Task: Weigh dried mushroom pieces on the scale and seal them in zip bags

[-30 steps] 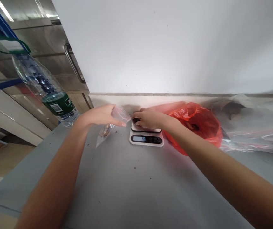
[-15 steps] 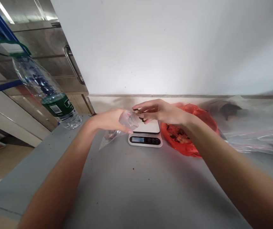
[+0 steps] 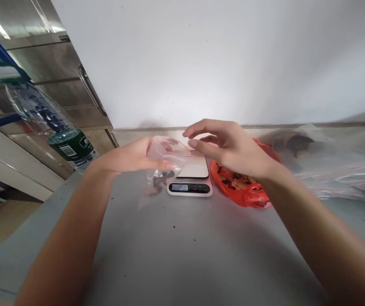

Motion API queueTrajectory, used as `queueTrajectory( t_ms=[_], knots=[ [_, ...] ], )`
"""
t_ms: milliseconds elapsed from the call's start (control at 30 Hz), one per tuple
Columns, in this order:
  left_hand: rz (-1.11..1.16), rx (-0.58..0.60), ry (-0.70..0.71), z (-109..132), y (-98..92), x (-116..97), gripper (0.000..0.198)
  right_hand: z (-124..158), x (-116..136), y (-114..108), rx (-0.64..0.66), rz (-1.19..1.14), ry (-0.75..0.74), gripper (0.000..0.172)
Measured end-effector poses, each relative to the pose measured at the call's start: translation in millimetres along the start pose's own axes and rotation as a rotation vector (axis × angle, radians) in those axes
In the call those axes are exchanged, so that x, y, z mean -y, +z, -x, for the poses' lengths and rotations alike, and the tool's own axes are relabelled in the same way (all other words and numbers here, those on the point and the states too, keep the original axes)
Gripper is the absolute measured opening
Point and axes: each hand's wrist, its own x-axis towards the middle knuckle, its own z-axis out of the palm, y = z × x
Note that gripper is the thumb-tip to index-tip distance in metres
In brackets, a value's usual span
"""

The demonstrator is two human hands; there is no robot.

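My left hand grips a clear zip bag with a red line along its mouth, which stands open toward the right. Brown and dark dried pieces lie in the lower part of the bag. Over the right side of a small white kitchen scale hovers my right hand, its fingers apart and curved, with nothing seen in them. The scale's lit display seems to read zero, and its plate is bare where it shows.
Right of the scale sits a red plastic bag of dried orange-brown pieces, partly behind my right forearm. Flat clear zip bags are piled at the far right. A large water bottle with a green label stands at left. A white wall rises behind.
The dried pieces that my right hand was pinching at the bag's mouth have left its fingers, which are now spread. More pieces show in the bag. The display dropped from about 3.3.
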Motion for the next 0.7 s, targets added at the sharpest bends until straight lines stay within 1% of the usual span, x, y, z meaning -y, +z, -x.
queueTrajectory(
  t_ms=[133, 200, 267, 367, 467, 533, 567, 633, 700],
  knots=[
    [0.125, 0.005, 0.093, 6.1, 2.0, -10.8, 0.087, 10.4, 6.8, -21.5, 0.06, 0.058, -0.085, 0.019],
    [0.132, -0.02, 0.136, 4.9, 5.8, -13.1, 0.083, 13.7, 10.2, -31.7, 0.076, 0.138, -0.11, 0.016],
    [0.126, -0.047, 0.164, 1.4, 10.8, -13.9, 0.078, 16.5, 13.0, -39.5, 0.06, 0.202, -0.102, 0.011],
    [0.2, -0.043, 0.178, -5.3, 18.5, -15.6, 0.074, 21.1, 16.6, -45.8, 0.037, 0.205, -0.116, 0.012],
    [0.299, -0.014, 0.269, -11.2, 26.0, -19.4, 0.074, 25.4, 20.3, -47.3, 0.039, 0.161, -0.152, 0.014],
    [0.313, -0.056, 0.336, -14.0, 31.1, -22.5, 0.074, 27.2, 22.8, -47.7, 0.051, 0.158, -0.132, 0.019],
    [0.301, -0.101, 0.354, -15.1, 33.5, -24.0, 0.072, 27.7, 23.7, -48.0, 0.055, 0.167, -0.109, 0.022],
    [0.258, -0.204, 0.363, -16.7, 37.7, -26.8, 0.062, 28.0, 24.5, -49.6, 0.049, 0.196, -0.057, 0.027],
    [0.232, -0.279, 0.365, -17.7, 40.4, -28.9, 0.049, 27.7, 23.5, -52.7, 0.034, 0.227, -0.037, 0.03]
  ],
)
